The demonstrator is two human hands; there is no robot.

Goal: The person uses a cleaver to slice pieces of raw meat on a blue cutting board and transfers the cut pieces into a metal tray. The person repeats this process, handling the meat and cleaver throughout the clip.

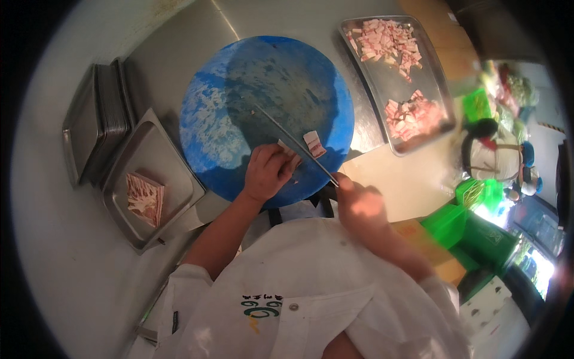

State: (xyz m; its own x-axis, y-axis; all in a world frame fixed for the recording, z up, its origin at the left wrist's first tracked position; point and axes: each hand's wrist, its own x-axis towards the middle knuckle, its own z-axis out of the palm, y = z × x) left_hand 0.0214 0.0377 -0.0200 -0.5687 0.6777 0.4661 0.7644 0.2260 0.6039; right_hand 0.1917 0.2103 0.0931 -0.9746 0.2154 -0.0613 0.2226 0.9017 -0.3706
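On a round blue cutting board [210,134], my left hand [267,175] presses a strip of pork belly [293,160] with bent fingers, partly covering it. My right hand [362,204] grips a knife [296,142] at the board's near right edge. The blade shows nearly edge-on and slants across the board, with its tip towards the far left. It passes just right of my left fingers. Beyond the blade lies a separate cut slice of pork belly [314,144]. Small scraps of meat dot the board.
To the right, a steel tray [381,94] holds two heaps of cut pork pieces [388,42]. At left, another steel tray [179,184] carries a block of pork belly [145,199], beside several stacked trays [96,121]. Green bins [486,238] and a person [493,159] appear at far right.
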